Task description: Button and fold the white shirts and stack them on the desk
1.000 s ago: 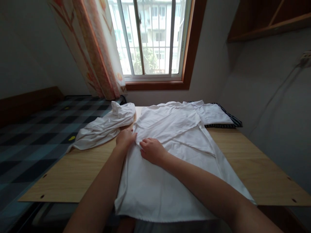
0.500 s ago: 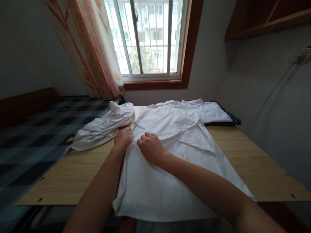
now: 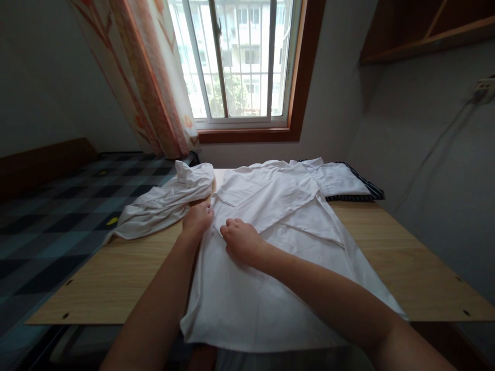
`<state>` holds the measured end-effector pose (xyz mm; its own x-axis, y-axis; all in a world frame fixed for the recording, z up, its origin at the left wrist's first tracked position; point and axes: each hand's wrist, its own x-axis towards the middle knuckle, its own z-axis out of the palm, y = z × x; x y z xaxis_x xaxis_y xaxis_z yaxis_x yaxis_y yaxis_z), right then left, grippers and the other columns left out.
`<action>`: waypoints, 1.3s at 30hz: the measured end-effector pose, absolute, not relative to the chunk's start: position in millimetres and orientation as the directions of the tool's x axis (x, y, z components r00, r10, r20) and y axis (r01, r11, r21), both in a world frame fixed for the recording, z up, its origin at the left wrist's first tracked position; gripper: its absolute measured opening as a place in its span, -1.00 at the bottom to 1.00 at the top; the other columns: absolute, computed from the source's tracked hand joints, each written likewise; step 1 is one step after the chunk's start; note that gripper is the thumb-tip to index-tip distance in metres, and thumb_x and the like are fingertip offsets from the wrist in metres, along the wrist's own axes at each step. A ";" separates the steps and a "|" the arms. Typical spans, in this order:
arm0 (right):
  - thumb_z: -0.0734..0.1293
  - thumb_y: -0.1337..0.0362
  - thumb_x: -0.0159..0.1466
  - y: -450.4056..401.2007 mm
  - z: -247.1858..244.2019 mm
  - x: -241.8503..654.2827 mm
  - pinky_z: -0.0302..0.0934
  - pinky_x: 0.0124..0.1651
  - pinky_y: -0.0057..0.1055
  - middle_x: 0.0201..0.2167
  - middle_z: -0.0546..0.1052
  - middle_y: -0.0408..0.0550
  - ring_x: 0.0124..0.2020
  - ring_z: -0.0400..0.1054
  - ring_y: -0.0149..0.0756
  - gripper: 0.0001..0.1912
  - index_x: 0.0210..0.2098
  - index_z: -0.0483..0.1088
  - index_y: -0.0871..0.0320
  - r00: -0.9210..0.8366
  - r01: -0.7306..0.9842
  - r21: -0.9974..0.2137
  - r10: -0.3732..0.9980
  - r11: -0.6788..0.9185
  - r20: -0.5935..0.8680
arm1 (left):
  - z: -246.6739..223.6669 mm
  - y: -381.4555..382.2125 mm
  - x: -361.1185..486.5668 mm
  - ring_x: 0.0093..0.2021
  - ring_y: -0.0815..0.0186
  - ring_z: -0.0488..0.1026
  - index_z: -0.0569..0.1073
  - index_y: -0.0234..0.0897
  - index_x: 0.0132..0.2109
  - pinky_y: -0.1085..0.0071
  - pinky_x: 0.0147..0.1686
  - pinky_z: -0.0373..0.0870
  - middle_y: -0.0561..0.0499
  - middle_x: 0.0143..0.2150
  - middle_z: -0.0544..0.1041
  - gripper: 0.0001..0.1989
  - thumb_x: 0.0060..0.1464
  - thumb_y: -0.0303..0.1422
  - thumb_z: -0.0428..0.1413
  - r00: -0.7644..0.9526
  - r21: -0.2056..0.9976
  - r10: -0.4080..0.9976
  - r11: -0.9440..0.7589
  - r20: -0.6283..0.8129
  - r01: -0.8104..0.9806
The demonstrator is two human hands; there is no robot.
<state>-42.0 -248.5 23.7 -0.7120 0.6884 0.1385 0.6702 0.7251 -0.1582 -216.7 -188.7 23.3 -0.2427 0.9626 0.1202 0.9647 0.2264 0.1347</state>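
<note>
A white shirt (image 3: 266, 299) lies spread on the wooden board, its collar end toward the window and its hem hanging over the near edge. One sleeve is folded diagonally across its upper part. My left hand (image 3: 198, 219) is closed on the shirt's left edge, with the fingertips partly hidden. Closer to the middle, my right hand (image 3: 240, 238) rests on the shirt with its fingers curled and gripping the cloth near the folded sleeve's end.
The wooden board (image 3: 390, 257) reaches out on both sides. A crumpled white garment (image 3: 162, 206) lies at left, beside a checked bedspread (image 3: 46, 216). Folded clothes (image 3: 346, 180), white over dark striped, sit at the back right. A window (image 3: 247, 67) and curtain (image 3: 150, 82) stand behind.
My right hand has shifted slightly toward me, drawing the sleeve's end a little. The left hand holds nearly the same place at the shirt's edge.
</note>
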 end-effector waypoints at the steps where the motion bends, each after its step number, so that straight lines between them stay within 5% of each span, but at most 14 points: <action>1: 0.18 0.43 0.32 -248.1 23.0 -41.6 0.31 -0.16 -0.30 -0.10 0.49 0.11 -0.08 0.40 -0.13 -0.72 -0.05 0.43 0.22 -0.719 0.665 -0.166 0.684 0.728 0.122 | 23.3 -188.6 -216.9 0.03 0.03 0.55 0.54 -0.31 0.08 0.32 -0.10 0.43 -0.23 0.03 0.61 -0.61 0.20 -0.32 -0.01 -0.240 0.136 0.963 0.223 0.124 0.965; 8: 0.33 0.23 0.28 -230.3 20.7 -38.8 0.27 -0.13 -0.32 -0.10 0.51 0.10 -0.16 0.42 -0.18 -0.75 -0.10 0.48 0.23 -0.759 0.610 -0.323 0.651 0.723 0.024 | 26.4 -188.0 -212.8 0.02 0.09 0.56 0.52 -0.32 0.14 0.39 -0.09 0.40 -0.18 0.01 0.62 -0.59 0.20 -0.33 0.02 -0.255 0.189 0.956 0.226 0.146 0.956; 11: 0.30 0.20 0.34 -219.0 13.8 -38.5 0.22 0.00 -0.26 -0.09 0.51 0.08 -0.04 0.37 -0.13 -0.79 -0.18 0.51 0.18 -0.754 0.583 -0.294 0.639 0.757 0.152 | 25.2 -186.2 -211.5 -0.05 0.15 0.58 0.51 -0.37 0.16 0.43 -0.11 0.38 -0.17 -0.04 0.64 -0.57 0.19 -0.36 0.03 -0.251 0.219 0.955 0.214 0.156 0.952; 14: 0.30 0.20 0.35 -211.3 -1.7 -38.6 0.14 0.11 -0.16 0.02 0.48 0.05 0.11 0.27 -0.09 -0.76 -0.06 0.48 0.12 -0.732 0.556 -0.237 0.604 0.797 0.314 | 22.8 -183.7 -212.1 -0.11 0.19 0.58 0.49 -0.40 0.17 0.47 -0.15 0.37 -0.17 -0.08 0.65 -0.55 0.17 -0.38 0.04 -0.238 0.259 0.958 0.191 0.161 0.947; 18: 0.25 0.16 0.38 -207.0 -18.7 -38.2 0.10 0.16 -0.13 0.11 0.47 0.00 0.14 0.25 -0.13 -0.67 0.10 0.41 0.06 -0.749 0.516 -0.257 0.576 0.817 0.328 | 19.5 -180.9 -211.7 -0.21 0.21 0.57 0.49 -0.44 0.16 0.47 -0.24 0.35 -0.16 -0.16 0.65 -0.54 0.15 -0.37 0.05 -0.231 0.338 0.961 0.169 0.154 0.926; 23: 0.29 0.18 0.36 -201.0 -21.5 -38.1 0.11 0.14 -0.15 0.11 0.49 0.01 0.13 0.27 -0.12 -0.71 0.03 0.47 0.08 -0.739 0.487 -0.323 0.580 0.811 0.343 | 10.8 -178.2 -204.4 -0.34 0.25 0.53 0.54 -0.44 0.07 0.46 -0.32 0.34 -0.07 -0.31 0.62 -0.58 0.09 -0.35 0.08 -0.184 0.422 0.970 0.102 0.160 0.901; 27: 0.30 0.34 0.33 -191.5 -21.3 -38.3 0.15 -0.02 -0.38 -0.18 0.58 -0.02 -0.13 0.37 -0.29 -0.85 -0.26 0.54 0.18 -0.687 0.392 -0.498 0.606 0.774 0.401 | 1.6 -176.9 -201.7 -0.43 0.27 0.50 0.54 -0.42 0.02 0.45 -0.39 0.35 -0.02 -0.42 0.57 -0.62 0.13 -0.30 0.07 -0.158 0.531 0.982 0.079 0.105 0.844; 31: 0.28 0.42 0.30 -185.3 -21.7 -39.2 0.09 -0.24 -0.47 -0.51 0.45 -0.13 -0.41 0.24 -0.40 -0.74 -0.52 0.44 0.21 -0.541 0.439 -0.590 0.723 0.678 0.429 | -3.7 -176.4 -204.1 -0.52 0.35 0.46 0.44 -0.35 0.15 0.47 -0.47 0.36 0.02 -0.41 0.54 -0.58 0.22 -0.38 -0.08 -0.150 0.689 0.988 0.129 -0.029 0.714; 39: 0.26 0.42 0.28 -192.6 -20.8 -40.2 0.19 0.01 -0.38 -0.26 0.50 0.01 -0.18 0.35 -0.28 -0.85 -0.22 0.47 0.23 -0.601 0.470 -0.439 0.642 0.766 0.476 | -5.2 -179.8 -193.9 -0.18 0.22 0.50 0.55 -0.34 -0.13 0.37 -0.12 0.39 -0.17 -0.18 0.54 -0.74 0.18 -0.43 -0.02 0.025 0.189 0.980 -0.063 0.200 0.980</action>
